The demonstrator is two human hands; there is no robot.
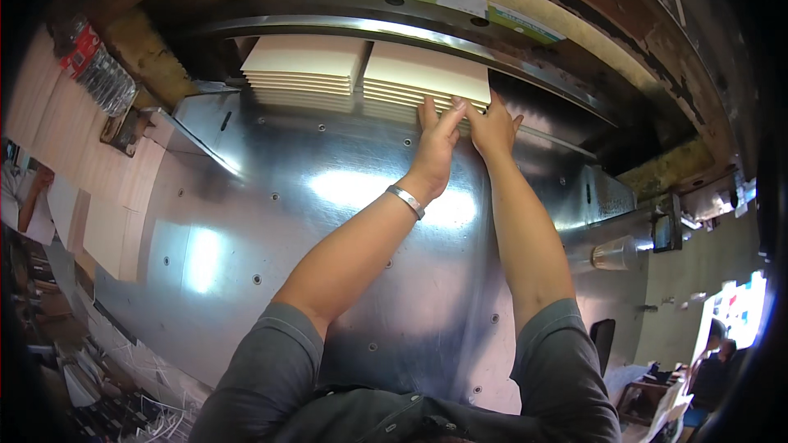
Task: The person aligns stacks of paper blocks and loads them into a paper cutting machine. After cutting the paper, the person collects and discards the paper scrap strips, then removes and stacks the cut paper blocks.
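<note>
Two stacks of cream paper lie side by side at the far edge of a shiny metal table, beneath the bar of a large machine. The left paper stack stands a narrow gap away from the right paper stack. Against the front edge of the right stack rests my left hand, its fingers stretched out. My right hand has its fingers spread at that stack's right front corner, and the two hands nearly meet at the thumbs. Neither hand grips anything that I can see.
Metal side guides flank the table, a left guide and a right guide. A plastic bottle lies at the far left. On the right are a clear cup and a dark flat object. Paper scraps pile up at lower left.
</note>
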